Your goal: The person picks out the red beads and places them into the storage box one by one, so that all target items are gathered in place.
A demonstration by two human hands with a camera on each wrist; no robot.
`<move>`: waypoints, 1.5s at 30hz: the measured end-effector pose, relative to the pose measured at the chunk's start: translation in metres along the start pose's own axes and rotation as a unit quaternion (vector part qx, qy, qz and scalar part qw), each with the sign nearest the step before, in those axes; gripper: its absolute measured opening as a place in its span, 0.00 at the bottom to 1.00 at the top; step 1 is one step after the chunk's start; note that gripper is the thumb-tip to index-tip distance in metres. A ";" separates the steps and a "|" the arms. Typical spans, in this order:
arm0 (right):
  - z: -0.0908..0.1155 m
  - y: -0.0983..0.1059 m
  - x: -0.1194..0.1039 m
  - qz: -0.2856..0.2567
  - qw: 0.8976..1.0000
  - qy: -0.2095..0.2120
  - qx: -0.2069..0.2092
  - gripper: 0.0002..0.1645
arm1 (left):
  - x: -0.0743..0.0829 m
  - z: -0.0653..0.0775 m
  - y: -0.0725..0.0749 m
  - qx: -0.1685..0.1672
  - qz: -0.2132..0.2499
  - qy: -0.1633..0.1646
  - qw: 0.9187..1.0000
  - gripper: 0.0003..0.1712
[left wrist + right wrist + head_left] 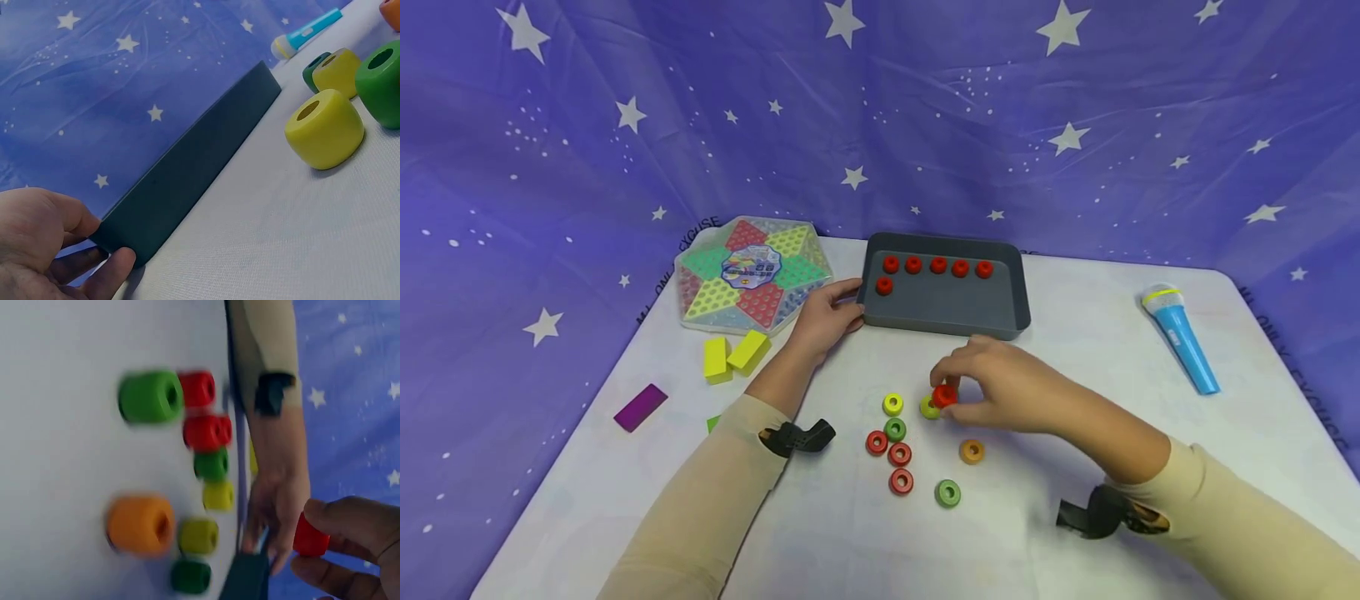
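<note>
My left hand [829, 321] holds the front left corner of a dark grey tray [955, 302], thumb and fingers around its edge in the left wrist view. Inside the tray, several red beads [938, 264] form a row along the back, and one more red bead [884, 286] sits in front at the left. Between thumb and fingers, my right hand [1000, 385] pinches a red bead [310, 537], raised over the table in front of the tray. Below that hand lie a yellow-green bead [928, 407] and a dark green bead [191, 577], the latter hidden in the head view.
Loose beads lie nearer me: yellow [892, 404], green [948, 493], orange [972, 452] and several red [901, 482]. A star-patterned game board [752, 271], yellow blocks [748, 352] and a purple block [641, 407] are left. A blue toy microphone [1183, 342] lies right.
</note>
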State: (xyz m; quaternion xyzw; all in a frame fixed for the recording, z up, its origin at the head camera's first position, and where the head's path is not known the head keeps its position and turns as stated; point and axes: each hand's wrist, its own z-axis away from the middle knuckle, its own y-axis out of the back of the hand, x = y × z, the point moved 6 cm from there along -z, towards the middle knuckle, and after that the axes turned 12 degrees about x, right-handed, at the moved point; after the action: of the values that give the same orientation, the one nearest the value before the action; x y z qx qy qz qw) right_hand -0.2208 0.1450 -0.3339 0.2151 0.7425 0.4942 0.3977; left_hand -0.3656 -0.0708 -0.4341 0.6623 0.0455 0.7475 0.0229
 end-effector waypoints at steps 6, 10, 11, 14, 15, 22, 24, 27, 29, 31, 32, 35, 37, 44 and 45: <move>-0.036 0.030 0.036 -0.001 1.000 -0.007 -0.012 0.15 | 0.002 0.000 0.002 -0.001 -0.008 -0.012 1.000 0.29; -0.063 0.042 0.057 0.025 0.999 -0.008 -0.020 0.14 | 0.004 0.001 0.005 -0.001 -0.012 -0.013 1.000 0.29; -0.070 0.043 0.062 0.035 0.999 -0.010 -0.023 0.15 | 0.004 0.001 0.005 -0.001 -0.011 -0.012 1.000 0.28; -0.090 0.045 0.073 0.060 0.998 -0.011 -0.031 0.16 | 0.004 0.001 0.006 -0.003 -0.010 -0.011 1.000 0.28; -0.096 0.045 0.075 0.066 0.997 -0.008 -0.033 0.16 | 0.004 0.000 0.006 -0.004 -0.009 -0.011 1.000 0.28; -0.128 0.035 0.092 0.056 0.997 0.004 -0.056 0.18 | 0.001 -0.001 0.003 -0.008 -0.013 -0.008 1.000 0.28; -0.134 0.031 0.095 0.054 0.997 0.005 -0.062 0.18 | 0.001 -0.002 0.001 -0.010 -0.013 -0.012 1.000 0.28; -0.145 0.022 0.099 0.063 0.996 0.009 -0.067 0.18 | 0.000 -0.002 -0.001 -0.011 -0.010 -0.014 1.000 0.28; -0.151 0.014 0.101 0.071 0.995 0.008 -0.074 0.19 | -0.001 -0.003 -0.001 -0.011 -0.010 -0.014 1.000 0.29; -0.157 0.006 0.102 0.084 0.993 0.006 -0.078 0.19 | -0.001 -0.003 -0.001 -0.010 -0.011 -0.012 1.000 0.29; -0.160 0.002 0.103 0.090 0.993 0.004 -0.082 0.19 | -0.001 -0.003 -0.001 -0.009 -0.011 -0.012 1.000 0.29; -0.166 -0.010 0.105 0.111 0.990 -0.006 -0.089 0.19 | -0.001 -0.003 0.000 -0.009 -0.009 -0.010 1.000 0.29; -0.170 -0.018 0.106 0.123 0.988 -0.009 -0.088 0.20 | -0.001 -0.003 0.000 -0.008 -0.007 -0.008 1.000 0.29; -0.175 -0.030 0.111 0.146 0.986 -0.007 -0.075 0.22 | 0.000 0.000 0.000 -0.001 -0.008 -0.004 1.000 0.29; -0.175 -0.030 0.111 0.150 0.986 -0.007 -0.075 0.22 | 0.000 0.000 0.000 -0.002 -0.009 -0.004 1.000 0.29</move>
State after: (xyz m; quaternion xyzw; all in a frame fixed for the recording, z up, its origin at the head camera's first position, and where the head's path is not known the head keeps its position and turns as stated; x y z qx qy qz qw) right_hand -0.4248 0.1123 -0.3690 0.2970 0.6597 0.6012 0.3393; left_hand -0.3656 -0.0710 -0.4343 0.6649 0.0498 0.7447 0.0305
